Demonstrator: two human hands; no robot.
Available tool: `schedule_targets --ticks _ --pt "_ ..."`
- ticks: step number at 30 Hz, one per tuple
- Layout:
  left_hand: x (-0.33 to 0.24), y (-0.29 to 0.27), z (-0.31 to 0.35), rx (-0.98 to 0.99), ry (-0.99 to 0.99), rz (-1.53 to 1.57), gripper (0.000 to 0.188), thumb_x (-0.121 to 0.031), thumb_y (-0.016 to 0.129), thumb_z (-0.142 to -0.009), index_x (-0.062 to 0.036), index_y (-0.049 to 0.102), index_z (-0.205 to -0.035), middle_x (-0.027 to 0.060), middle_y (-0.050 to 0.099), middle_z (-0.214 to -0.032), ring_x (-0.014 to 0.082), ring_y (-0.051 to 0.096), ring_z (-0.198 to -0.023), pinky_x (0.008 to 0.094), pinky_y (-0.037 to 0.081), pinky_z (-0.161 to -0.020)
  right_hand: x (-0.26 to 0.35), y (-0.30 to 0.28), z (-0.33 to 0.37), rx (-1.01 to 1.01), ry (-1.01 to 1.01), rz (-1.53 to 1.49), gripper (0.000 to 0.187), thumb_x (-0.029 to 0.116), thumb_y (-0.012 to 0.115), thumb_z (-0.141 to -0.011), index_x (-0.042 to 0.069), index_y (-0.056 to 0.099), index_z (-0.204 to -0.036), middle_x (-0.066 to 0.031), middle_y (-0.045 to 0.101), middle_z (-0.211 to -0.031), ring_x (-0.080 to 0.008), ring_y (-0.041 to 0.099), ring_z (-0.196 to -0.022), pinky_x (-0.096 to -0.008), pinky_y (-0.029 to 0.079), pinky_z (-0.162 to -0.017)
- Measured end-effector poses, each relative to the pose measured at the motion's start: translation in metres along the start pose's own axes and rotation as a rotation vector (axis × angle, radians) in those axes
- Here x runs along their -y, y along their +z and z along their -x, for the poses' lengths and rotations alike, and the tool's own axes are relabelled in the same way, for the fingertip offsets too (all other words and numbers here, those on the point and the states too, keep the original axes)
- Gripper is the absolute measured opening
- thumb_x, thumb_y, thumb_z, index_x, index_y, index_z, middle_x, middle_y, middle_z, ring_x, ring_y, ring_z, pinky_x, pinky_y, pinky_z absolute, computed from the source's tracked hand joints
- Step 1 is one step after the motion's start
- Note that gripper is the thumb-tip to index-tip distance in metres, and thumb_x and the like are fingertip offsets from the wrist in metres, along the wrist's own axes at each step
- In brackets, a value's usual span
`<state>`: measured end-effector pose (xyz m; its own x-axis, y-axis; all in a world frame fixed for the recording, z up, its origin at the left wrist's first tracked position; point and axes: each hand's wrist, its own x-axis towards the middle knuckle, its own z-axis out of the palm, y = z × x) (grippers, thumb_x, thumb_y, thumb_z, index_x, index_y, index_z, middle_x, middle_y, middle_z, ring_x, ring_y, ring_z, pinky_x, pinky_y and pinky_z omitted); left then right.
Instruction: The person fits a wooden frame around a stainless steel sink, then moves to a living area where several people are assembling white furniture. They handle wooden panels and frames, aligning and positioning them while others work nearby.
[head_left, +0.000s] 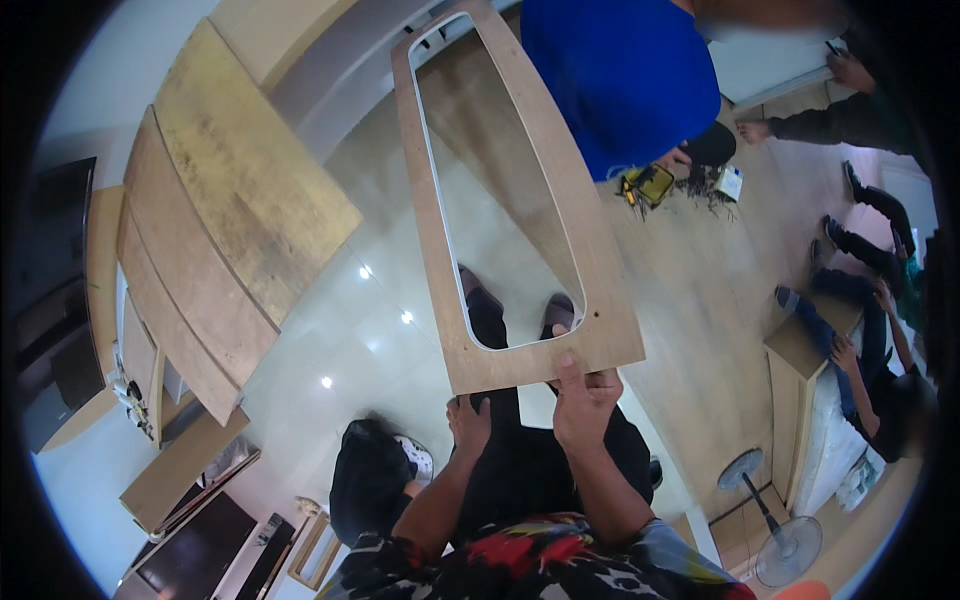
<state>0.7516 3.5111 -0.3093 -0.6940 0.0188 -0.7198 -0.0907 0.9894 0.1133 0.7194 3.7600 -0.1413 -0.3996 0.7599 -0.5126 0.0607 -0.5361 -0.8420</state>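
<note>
Grasping near edge of long light-brown flat wooden frame [573,200] in right hand [585,405], with thumb on top. Stretching away from body above glossy pale tiled floor [350,300], with rounded white-lined opening. Holding left hand [468,425] with bent fingers just beside frame's near left corner; cannot tell whether touching or gripping. Flanked at left by overlapping brown plywood panel [195,265] and stained yellowish board [250,160], at far right by person in bright blue shirt [620,90] near yellow-and-black tray [655,186].
</note>
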Motion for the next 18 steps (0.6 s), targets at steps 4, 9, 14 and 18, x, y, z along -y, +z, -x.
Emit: schedule_targets --ticks 4,9,14,18 --pt "-0.013 -0.009 -0.001 0.024 -0.035 0.032 0.067 -0.039 0.069 -0.090 -0.0081 0.044 -0.143 0.0235 0.040 -0.145 0.0434 0.040 -0.134 0.0571 0.036 -0.109 0.015 -0.028 0.018 0.030 0.015 0.147 0.038 0.006 0.064 -0.095 -0.008 0.054 -0.128 -0.0221 0.066 -0.123 -0.0225 0.065 -0.110 -0.0369 0.051 -0.098" --pt "-0.009 -0.001 -0.011 0.105 -0.065 0.011 0.073 -0.043 0.067 -0.089 -0.0083 0.040 -0.147 0.0224 0.032 -0.152 0.0408 0.031 -0.143 0.0583 0.030 -0.113 0.012 -0.021 0.020 0.019 0.017 -0.012 0.035 0.004 0.064 -0.095 -0.009 0.057 -0.126 -0.0201 0.067 -0.123 -0.0210 0.064 -0.110 -0.0357 0.051 -0.096" --pt "0.000 -0.001 -0.036 0.158 -0.191 -0.120 0.077 -0.048 0.067 -0.088 -0.0061 0.039 -0.145 0.0259 0.037 -0.147 0.0441 0.038 -0.138 0.0614 0.035 -0.108 -0.035 0.026 -0.011 -0.010 0.016 -0.088 0.035 0.006 0.065 -0.096 -0.008 0.057 -0.127 -0.0182 0.066 -0.124 -0.0173 0.064 -0.105 -0.0315 0.052 -0.090" --pt "-0.007 -0.017 -0.058 0.181 -0.210 -0.190 0.077 -0.048 0.067 -0.089 -0.0052 0.038 -0.146 0.0247 0.041 -0.144 0.0443 0.045 -0.132 0.0591 0.038 -0.106 -0.071 0.077 -0.075 0.001 -0.099 -0.085 0.038 0.007 0.064 -0.097 -0.005 0.053 -0.131 -0.0159 0.065 -0.126 -0.0137 0.063 -0.101 -0.0260 0.053 -0.078"
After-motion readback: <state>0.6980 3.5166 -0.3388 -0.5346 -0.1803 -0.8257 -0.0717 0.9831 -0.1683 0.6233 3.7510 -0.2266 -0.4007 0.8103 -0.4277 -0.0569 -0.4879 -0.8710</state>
